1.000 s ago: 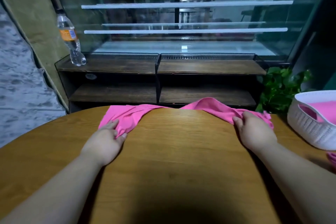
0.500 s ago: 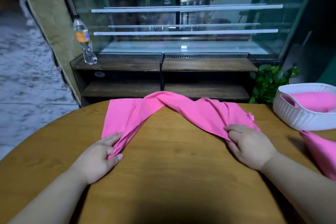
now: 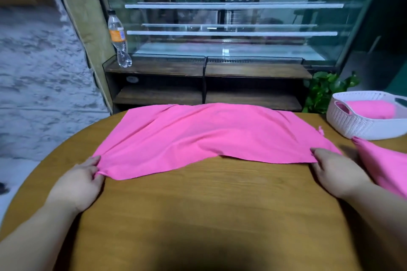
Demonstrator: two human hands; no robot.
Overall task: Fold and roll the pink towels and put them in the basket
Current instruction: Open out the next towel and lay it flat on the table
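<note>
**Towel drawn flat for the first fold**

The towel (image 3: 211,136) lies spread across the middle of the tabletop (image 3: 209,209). The left hand (image 3: 80,180) and right hand (image 3: 337,171) each pinch a near corner, probably to tension out wrinkles before folding. The basket (image 3: 361,125), at the right edge, already holds a pink roll and sits within reach. Another pink towel (image 3: 383,163) waits below it.

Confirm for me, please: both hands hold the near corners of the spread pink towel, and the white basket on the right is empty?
Not quite. The head view shows the white basket already holds a rolled pink towel. The rest stands: left hand and right hand hold the spread pink towel at its near corners.
</note>
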